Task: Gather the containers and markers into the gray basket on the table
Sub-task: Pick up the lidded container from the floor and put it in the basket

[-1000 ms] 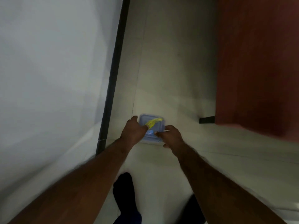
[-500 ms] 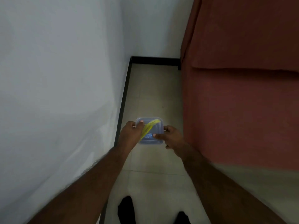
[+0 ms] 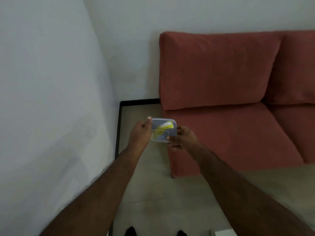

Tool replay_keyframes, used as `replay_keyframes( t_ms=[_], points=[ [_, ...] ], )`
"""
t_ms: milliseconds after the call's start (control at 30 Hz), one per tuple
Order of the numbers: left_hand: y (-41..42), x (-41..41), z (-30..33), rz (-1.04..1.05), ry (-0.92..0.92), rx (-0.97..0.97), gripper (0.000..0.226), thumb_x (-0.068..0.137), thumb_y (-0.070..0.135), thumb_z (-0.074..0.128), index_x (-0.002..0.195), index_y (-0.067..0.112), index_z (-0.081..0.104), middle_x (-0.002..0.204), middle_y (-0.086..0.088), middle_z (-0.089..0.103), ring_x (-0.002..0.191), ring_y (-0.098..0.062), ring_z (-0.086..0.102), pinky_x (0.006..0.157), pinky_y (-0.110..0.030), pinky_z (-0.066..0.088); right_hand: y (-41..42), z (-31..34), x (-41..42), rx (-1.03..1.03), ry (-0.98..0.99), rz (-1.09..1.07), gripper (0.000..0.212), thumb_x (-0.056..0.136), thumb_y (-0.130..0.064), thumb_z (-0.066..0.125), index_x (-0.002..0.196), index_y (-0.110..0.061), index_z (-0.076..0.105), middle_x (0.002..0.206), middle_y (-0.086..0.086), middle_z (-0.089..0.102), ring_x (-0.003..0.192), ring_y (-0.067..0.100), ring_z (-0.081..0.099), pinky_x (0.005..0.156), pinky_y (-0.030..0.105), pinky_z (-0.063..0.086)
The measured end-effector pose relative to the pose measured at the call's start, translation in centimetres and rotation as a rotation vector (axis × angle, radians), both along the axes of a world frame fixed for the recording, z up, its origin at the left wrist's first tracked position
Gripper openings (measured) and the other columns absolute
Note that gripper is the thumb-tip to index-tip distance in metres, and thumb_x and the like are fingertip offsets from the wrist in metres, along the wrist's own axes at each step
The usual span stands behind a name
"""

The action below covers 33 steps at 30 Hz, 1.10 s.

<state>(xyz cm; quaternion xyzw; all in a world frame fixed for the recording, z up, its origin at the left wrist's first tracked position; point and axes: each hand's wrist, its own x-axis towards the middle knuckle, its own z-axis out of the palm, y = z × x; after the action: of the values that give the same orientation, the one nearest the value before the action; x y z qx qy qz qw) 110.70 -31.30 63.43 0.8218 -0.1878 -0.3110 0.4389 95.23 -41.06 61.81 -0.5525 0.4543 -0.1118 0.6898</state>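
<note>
Beside red sofa [image 3: 221,106], white walls [image 3: 51,82], tiled floor [image 3: 170,193].

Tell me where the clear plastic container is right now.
In the head view, the clear container sits mid-frame, held off the floor between the left hand and right hand, just left of the red sofa.

A translucent bluish-grey plastic container [image 3: 164,130] shows yellow and white shapes inside. The plain fabric sofa [image 3: 235,99] is terracotta red — no pattern. Walls [image 3: 51,82] pale grey-white; floor tiles [image 3: 162,193] beige; skirting [image 3: 119,126] black.
</note>
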Motion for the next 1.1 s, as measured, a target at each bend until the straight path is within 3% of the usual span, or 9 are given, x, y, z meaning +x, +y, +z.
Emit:
replay_keyframes(
  t_ms=[100,200,300,433,600,700,833,967,1100],
  points=[
    [-0.9,-2.0,3.3,-0.021,0.056,-0.077,0.069,0.071,0.086,0.039,0.078,0.02,0.061,0.082,-0.009,0.069,0.082,-0.03,0.069,0.08,-0.052,0.058,-0.6,4.2,-2.9,-0.05,-0.024,-0.027,0.046,0.078,0.003,0.078,0.12,-0.008,0.061,0.106,0.012,0.07,0.064,0.015,0.066,0.047,0.021,0.05],
    [-1.4,-5.2,7.3,-0.062,0.078,-0.124,0.062,0.08,0.078,0.043,0.081,0.019,0.063,0.079,-0.013,0.071,0.077,-0.032,0.071,0.076,-0.053,0.059,-0.9,7.7,-6.5,-0.085,-0.048,-0.062,0.042,0.077,0.007,0.077,0.115,-0.008,0.064,0.096,0.014,0.068,0.061,0.013,0.065,0.047,0.02,0.048],
    [-1.6,-7.9,9.2,-0.088,0.134,-0.154,0.06,0.085,0.07,0.05,0.092,0.011,0.064,0.085,-0.011,0.073,0.075,-0.028,0.073,0.075,-0.051,0.06,-0.9,10.1,-10.0,-0.098,-0.084,-0.095,0.04,0.073,0.009,0.077,0.1,-0.018,0.065,0.09,0.012,0.067,0.074,0.026,0.061,0.063,0.032,0.049],
    [-2.4,-11.0,9.9,-0.143,0.212,-0.148,0.067,0.063,0.079,0.057,0.088,0.017,0.065,0.09,-0.009,0.072,0.082,-0.027,0.073,0.082,-0.052,0.058,0.0,12.4,-14.7,-0.136,-0.111,-0.159,0.045,0.075,0.016,0.07,0.102,-0.02,0.065,0.091,0.014,0.065,0.069,0.028,0.059,0.069,0.042,0.047],
    [-2.3,-16.0,12.5,-0.259,0.327,-0.183,0.019,0.089,0.026,0.066,0.097,0.009,0.063,0.1,-0.012,0.067,0.088,-0.024,0.067,0.071,-0.039,0.06,2.8,14.6,-20.0,0.011,-0.349,-0.375,0.04,0.072,-0.007,0.063,0.111,-0.013,0.063,0.109,0.011,0.065,0.09,0.027,0.065,0.077,0.036,0.057],
    [-1.9,-19.0,13.2,-0.384,0.389,-0.203,0.015,0.089,0.018,0.065,0.1,0.007,0.063,0.1,-0.012,0.067,0.084,-0.022,0.066,0.064,-0.033,0.055,5.1,14.9,-23.1,-0.043,-0.39,-0.543,0.049,0.079,-0.018,0.075,0.125,-0.017,0.057,0.119,0.006,0.066,0.098,0.025,0.069,0.081,0.041,0.057],
    [-1.5,-23.3,13.9,-0.524,0.474,-0.219,0.022,0.09,0.012,0.064,0.11,0.003,0.061,0.104,-0.014,0.067,0.09,-0.025,0.066,0.07,-0.034,0.056,7.8,15.0,-26.5,-0.085,-0.307,-0.803,0.083,0.085,-0.015,0.076,0.152,-0.02,0.026,0.136,0.01,0.056,0.114,0.029,0.065,0.094,0.052,0.055],
    [-0.8,-27.7,14.3,-0.651,0.562,-0.238,0.023,0.089,0.01,0.065,0.112,0.007,0.06,0.109,-0.015,0.067,0.097,-0.026,0.068,0.074,-0.034,0.055,11.1,15.7,-30.7,-0.075,-0.278,-0.892,0.046,0.087,-0.022,0.074,0.125,-0.005,0.057,0.116,0.016,0.069,0.107,0.034,0.069,0.094,0.049,0.056],
    [0.5,-32.7,14.3,-0.865,0.503,-0.2,0.027,0.09,0.013,0.063,0.117,0.012,0.059,0.113,-0.013,0.067,0.102,-0.027,0.067,0.083,-0.04,0.058,14.7,16.3,-35.3,-0.085,-0.175,-0.966,0.051,0.085,-0.033,0.076,0.128,-0.014,0.056,0.115,0.011,0.07,0.099,0.028,0.072,0.078,0.045,0.062]
  ],
)
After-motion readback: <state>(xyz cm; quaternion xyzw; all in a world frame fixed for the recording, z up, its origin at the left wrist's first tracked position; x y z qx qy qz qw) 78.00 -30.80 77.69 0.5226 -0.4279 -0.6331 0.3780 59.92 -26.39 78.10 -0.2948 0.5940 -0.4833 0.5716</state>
